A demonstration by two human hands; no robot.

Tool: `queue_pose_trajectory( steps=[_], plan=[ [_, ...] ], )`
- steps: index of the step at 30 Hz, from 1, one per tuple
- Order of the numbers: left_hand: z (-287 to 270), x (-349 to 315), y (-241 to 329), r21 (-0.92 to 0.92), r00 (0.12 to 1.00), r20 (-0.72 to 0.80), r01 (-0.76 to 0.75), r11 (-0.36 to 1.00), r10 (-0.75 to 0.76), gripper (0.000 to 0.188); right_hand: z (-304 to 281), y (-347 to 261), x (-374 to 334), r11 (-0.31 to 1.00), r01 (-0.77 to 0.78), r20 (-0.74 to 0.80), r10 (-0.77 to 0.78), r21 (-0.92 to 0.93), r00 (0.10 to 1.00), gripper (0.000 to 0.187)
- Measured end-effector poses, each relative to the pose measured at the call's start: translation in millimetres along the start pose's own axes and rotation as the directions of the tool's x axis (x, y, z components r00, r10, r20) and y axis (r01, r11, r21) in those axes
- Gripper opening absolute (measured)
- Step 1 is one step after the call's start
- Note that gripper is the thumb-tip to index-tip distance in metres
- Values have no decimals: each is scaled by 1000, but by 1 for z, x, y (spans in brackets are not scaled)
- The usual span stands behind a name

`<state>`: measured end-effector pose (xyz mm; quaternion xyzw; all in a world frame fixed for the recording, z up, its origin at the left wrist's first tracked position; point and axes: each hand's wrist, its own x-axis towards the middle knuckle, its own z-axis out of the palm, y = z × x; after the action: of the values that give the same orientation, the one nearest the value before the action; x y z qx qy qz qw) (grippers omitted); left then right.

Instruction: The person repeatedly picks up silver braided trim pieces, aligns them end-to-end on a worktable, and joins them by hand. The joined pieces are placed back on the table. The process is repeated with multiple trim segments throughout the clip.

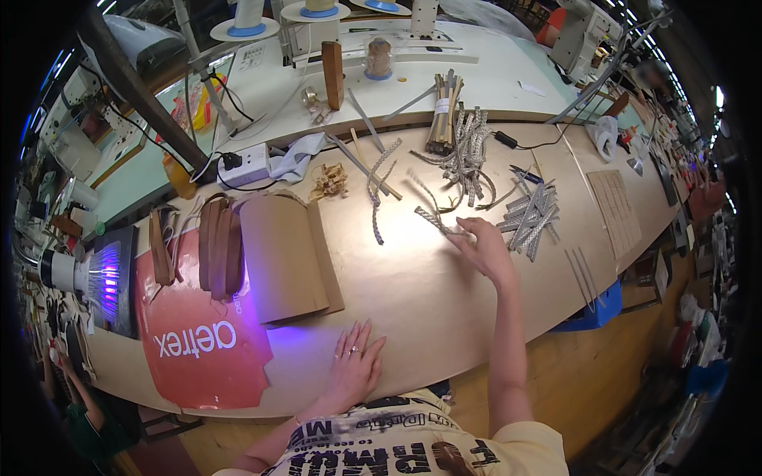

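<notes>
My right hand [486, 250] reaches over the table and pinches the end of a grey braided strap [431, 218], whose far part is blurred. Just beyond lies a tangled bunch of braided straps [470, 159]. A pile of short braided pieces [530, 218] is to the right of this hand. My left hand [357, 361] lies flat near the table's front edge, fingers stretched out, with a ring on one finger and nothing held. Farther off, a loose braided strap [375, 198] lies beside thin flat strips [361, 163].
A brown folded board [286, 258] and brown strap bundles [220, 246] lie at left on a red sheet [198, 317]. A lamp with violet light [67, 271] stands at far left. Scissors [524, 174] lie near the short pieces. A power strip [246, 164] sits at the back.
</notes>
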<state>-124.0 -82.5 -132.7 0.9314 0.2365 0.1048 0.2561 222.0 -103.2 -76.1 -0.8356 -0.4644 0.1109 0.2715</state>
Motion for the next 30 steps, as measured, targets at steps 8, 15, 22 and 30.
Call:
queue_pose_trajectory(
  steps=[8, 15, 22, 30],
  plan=[
    [2, 2, 0, 44, 999, -29, -18, 999, 19, 39, 26, 7, -64, 951, -307, -287, 281, -49, 916, 35],
    [0, 3, 2, 24, 999, -27, -20, 1000, 21, 41, 54, -1, -78, 930, -361, -406, 304, -68, 862, 19],
    [-2, 1, 2, 0, 999, -25, -30, 1000, 30, 41, 41, -41, -99, 484, -282, 131, 321, 828, 938, 19],
    [2, 2, -1, -26, 997, -67, -50, 998, 48, 39, 9, -90, -133, 673, -130, -53, 244, 728, 968, 17]
  ],
)
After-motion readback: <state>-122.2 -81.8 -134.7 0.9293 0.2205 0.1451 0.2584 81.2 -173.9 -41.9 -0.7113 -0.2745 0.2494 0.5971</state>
